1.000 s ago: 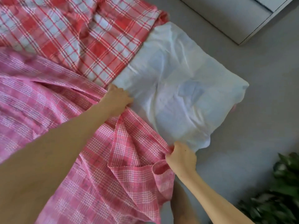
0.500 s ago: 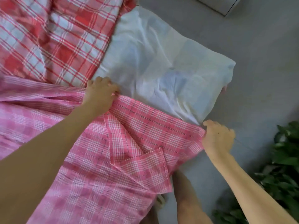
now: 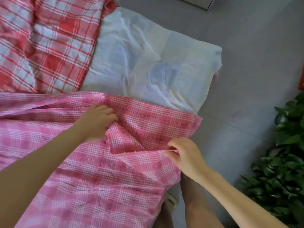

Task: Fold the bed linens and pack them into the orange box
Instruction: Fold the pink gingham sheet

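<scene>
Linens, three, spread on a grey floor.

- One pink sheet, checked, lying near and left and covering most of the near floor. Its far edge overlaps the white sheet.
- One white sheet, crumpled, centre far.
- One red sheet, checked, far left, touching both others.
- Left hand: fingers curled on a raised fold of the pink sheet.
- Right hand: pinching the pink sheet's right edge.
- One plant, near right.
- One white cabinet base, far.
- One red sliver at the right edge, unidentifiable.
</scene>
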